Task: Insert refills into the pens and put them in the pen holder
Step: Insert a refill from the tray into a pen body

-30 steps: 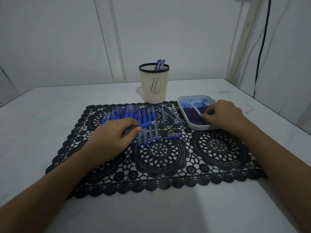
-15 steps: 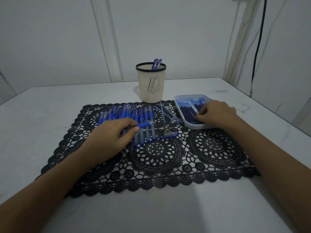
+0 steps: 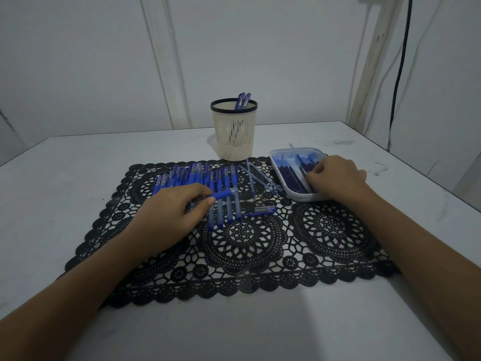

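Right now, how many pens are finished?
Done: two blue pens stand in the cream mesh pen holder. In hand: left hand grips a blue pen; right hand is in the white tray of dark refills. Left: a row of blue pens on the black lace mat.

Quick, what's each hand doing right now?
Left hand: holding a pen.
Right hand: fingers on the refills in the tray; grip cannot be told.

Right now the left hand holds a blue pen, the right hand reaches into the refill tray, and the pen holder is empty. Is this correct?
Not fully. The pen holder is not empty: the head view shows two pens standing in it. The left hand does hold a blue pen, and the right hand reaches into the refill tray.
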The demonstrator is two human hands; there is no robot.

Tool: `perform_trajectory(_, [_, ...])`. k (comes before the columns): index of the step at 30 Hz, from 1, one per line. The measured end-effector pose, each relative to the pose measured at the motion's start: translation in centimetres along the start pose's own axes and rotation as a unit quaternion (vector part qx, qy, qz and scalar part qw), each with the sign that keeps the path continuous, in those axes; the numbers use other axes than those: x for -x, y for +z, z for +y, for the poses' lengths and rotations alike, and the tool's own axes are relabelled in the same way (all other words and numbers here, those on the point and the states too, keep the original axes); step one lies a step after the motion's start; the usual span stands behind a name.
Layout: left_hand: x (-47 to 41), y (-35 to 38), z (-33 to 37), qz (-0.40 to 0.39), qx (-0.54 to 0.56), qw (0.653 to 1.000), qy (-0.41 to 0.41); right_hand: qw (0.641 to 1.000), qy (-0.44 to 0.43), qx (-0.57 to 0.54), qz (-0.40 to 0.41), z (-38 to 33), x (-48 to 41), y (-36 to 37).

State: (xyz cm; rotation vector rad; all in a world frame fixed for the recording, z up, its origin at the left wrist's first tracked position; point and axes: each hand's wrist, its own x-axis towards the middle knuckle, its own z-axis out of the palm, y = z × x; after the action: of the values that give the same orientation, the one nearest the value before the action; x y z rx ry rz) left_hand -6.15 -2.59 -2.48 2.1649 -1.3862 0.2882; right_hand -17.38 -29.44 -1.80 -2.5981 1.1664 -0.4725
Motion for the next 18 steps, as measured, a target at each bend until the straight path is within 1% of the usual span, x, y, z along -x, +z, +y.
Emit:
perform_trajectory(1, [0.0, 0.0, 0.0, -0.001, 0.001, 1.0, -0.003, 1.0, -0.01, -0.018, 0.016, -0.1, 0.3, -0.4])
perform_trajectory(3, [-0.1, -0.1, -0.1, 0.003, 0.006, 1.0, -0.004, 0.994, -0.053, -0.091, 0.033, -0.3, 1.2, -1.2])
perform_trajectory(5, [-0.1, -0.2, -0.2, 0.01, 0.016, 1.0, 0.001, 0.979, -0.125, -0.157, 0.03, -0.6, 2.4, -2.1])
perform_trajectory(6, [0.0, -0.3, -0.2, 0.013, 0.02, 1.0, 0.002, 0.972, -0.164, -0.166, 0.024, -0.8, 2.9, -2.4])
perform_trajectory(9, [0.0, -0.5, -0.4, 0.026, 0.029, 0.999, 0.005, 0.952, -0.265, -0.148, 0.031, -1.2, 4.2, -2.8])
perform_trajectory(11, [0.0, -0.6, -0.4, 0.033, 0.039, 0.999, 0.004, 0.938, -0.313, -0.144, 0.041, -1.1, 4.6, -2.7])
perform_trajectory(15, [0.0, -0.8, -0.2, 0.044, 0.061, 0.997, 0.003, 0.923, -0.366, -0.116, 0.037, -0.9, 4.8, -1.8])
perform_trajectory(18, [0.0, -0.8, -0.1, 0.043, 0.067, 0.997, -0.007, 0.913, -0.385, -0.126, 0.047, -0.7, 4.8, -1.4])
